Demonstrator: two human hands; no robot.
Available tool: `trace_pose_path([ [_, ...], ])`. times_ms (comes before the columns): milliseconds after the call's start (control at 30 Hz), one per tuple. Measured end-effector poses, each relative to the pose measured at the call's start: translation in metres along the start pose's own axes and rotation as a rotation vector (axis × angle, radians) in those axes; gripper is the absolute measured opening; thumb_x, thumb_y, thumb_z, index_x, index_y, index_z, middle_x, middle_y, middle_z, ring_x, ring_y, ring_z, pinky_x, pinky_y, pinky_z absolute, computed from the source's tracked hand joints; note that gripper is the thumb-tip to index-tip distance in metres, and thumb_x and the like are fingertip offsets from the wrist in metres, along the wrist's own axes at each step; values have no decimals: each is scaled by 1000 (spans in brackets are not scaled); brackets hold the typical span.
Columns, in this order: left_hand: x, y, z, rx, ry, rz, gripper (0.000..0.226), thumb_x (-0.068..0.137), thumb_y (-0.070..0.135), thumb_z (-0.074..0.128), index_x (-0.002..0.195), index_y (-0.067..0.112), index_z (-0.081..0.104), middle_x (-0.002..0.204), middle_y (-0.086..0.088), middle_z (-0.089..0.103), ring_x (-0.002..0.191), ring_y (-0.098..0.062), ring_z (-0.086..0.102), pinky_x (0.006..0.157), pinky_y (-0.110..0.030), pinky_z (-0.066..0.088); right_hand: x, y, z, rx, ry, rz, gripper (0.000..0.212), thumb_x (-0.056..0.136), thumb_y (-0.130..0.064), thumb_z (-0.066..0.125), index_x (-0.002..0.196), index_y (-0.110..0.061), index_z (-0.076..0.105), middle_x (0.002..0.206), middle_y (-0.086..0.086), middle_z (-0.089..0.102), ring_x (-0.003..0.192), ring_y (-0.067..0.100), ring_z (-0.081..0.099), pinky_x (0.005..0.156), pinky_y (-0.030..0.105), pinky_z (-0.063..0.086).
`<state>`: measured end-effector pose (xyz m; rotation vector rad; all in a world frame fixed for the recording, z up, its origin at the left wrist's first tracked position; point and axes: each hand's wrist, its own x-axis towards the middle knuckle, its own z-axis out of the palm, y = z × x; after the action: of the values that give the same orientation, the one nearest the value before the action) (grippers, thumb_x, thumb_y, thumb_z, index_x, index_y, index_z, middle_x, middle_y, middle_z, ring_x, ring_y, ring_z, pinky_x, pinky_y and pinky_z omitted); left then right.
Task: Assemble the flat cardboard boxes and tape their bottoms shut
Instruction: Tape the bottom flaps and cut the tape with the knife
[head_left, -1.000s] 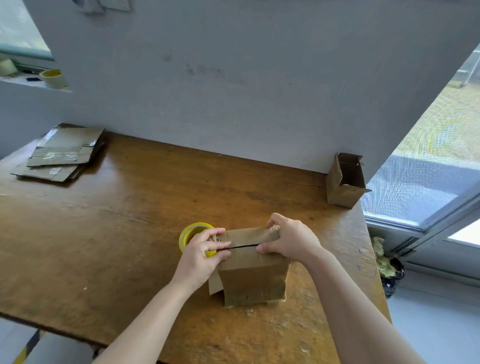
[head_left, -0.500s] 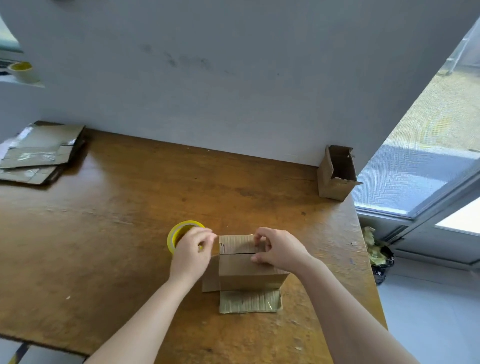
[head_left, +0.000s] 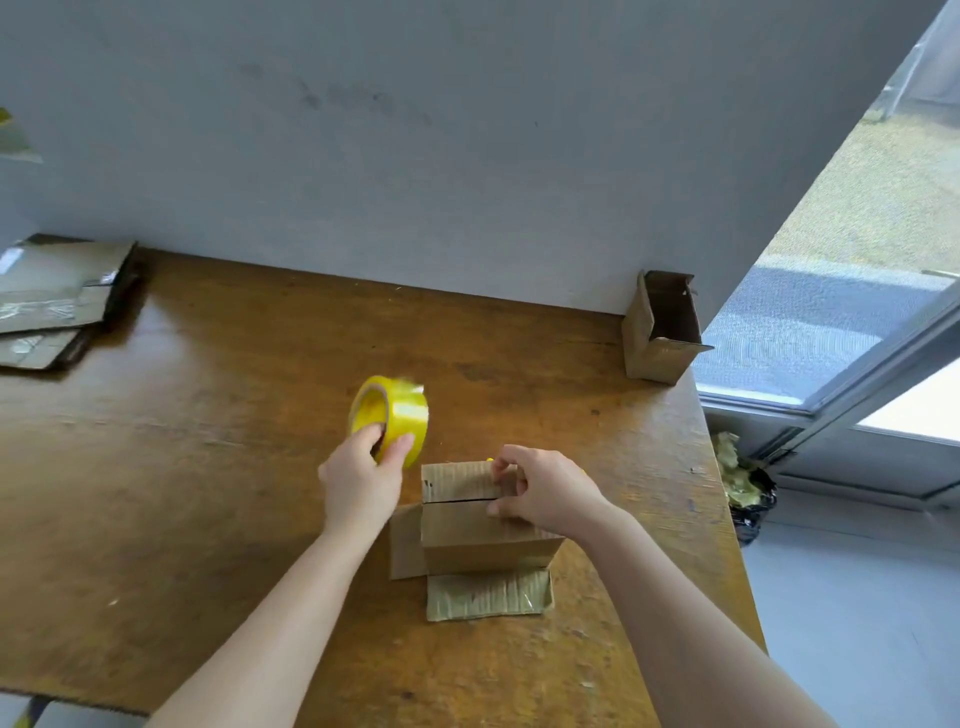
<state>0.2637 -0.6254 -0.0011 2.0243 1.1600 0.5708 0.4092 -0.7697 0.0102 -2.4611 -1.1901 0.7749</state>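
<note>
Brown cardboard box (head_left: 483, 530) sitting on wooden table (head_left: 208, 467); right hand (head_left: 545, 493) pressing folded flaps closed, left hand (head_left: 363, 478) gripping yellow tape roll (head_left: 392, 415) just beside.

Flat cardboard stack (head_left: 49, 306) far left cut off by frame edge; tape roll (head_left: 390, 418) motion-blurred; bin contents (head_left: 740, 480) right unclear.

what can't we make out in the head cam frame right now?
- Tape roll: motion-blurred; loose end not findable; left hand covers its lower rim.
- Box seam: right hand hides its right end.
- Flat cardboard stack: cut by left edge; count unclear.
- Open box by the wall: bottom unseen.
</note>
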Motion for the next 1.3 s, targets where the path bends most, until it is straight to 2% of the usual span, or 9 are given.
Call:
trace_pose_path([
  [167,-50,57,-2,-918,-144,-180,9,92,18,60,93,16,69,85,2,73,84,-10,67,78,-23,53,-2,0,3,44,60,12,36,75,-38,79,104,-29,59,72,-19,49,74,11,53,64,30,49],
  [367,-75,40,28,-1299,-255,-506,23,91,12,55,112,5,64,109,-14,70,104,-25,66,90,-37,50,-8,9,3,138,145,6,63,68,-29,83,123,-25,51,95,-4,62,84,16,59,72,32,54],
  [467,-73,35,31,-1341,-252,-501,20,95,13,51,109,7,64,107,-13,71,102,-24,66,87,-36,53,-13,6,-1,186,116,-131,86,65,-35,87,140,-33,44,126,-2,47,106,10,48,97,34,47],
  [600,-71,24,29,-765,-198,-174,30,91,40,52,99,15,67,94,0,71,92,-17,66,78,-22,51,-13,6,-1,210,149,-232,40,69,-41,85,99,-18,73,135,-2,45,115,11,49,96,35,48],
  [700,-71,6,34,29,-90,330,35,96,45,42,93,24,69,105,13,66,109,-13,53,92,-27,42,-13,11,-4,247,123,-190,43,72,-43,83,104,-15,73,134,-5,48,114,9,51,94,36,51],
  [800,-72,-15,43,387,-91,513,28,96,28,53,119,20,67,129,9,61,127,-14,49,101,-42,43,-12,14,-6,230,109,-171,49,76,-47,78,114,-15,71,133,-4,51,115,11,52,98,32,47],
  [900,-75,-29,46,469,-58,603,30,87,25,66,116,20,70,124,6,65,117,-17,57,89,-42,49,-14,11,-9,272,157,-176,46,81,-43,75,113,-10,71,131,-1,53,117,14,51,98,32,45],
  [1133,-71,-40,42,484,13,729,32,82,31,72,112,19,71,105,4,63,103,-19,62,85,-41,50,-29,-12,-47,432,3,-263,23,86,-28,68,90,-6,62,74,8,56,65,22,50,61,32,41],
  [1300,-64,-40,36,384,-34,721,40,88,44,49,106,17,73,106,9,67,102,-13,57,90,-33,42,-29,-23,-45,453,-32,-216,31,65,-27,61,73,3,57,62,3,46,58,14,42,55,31,31],
])
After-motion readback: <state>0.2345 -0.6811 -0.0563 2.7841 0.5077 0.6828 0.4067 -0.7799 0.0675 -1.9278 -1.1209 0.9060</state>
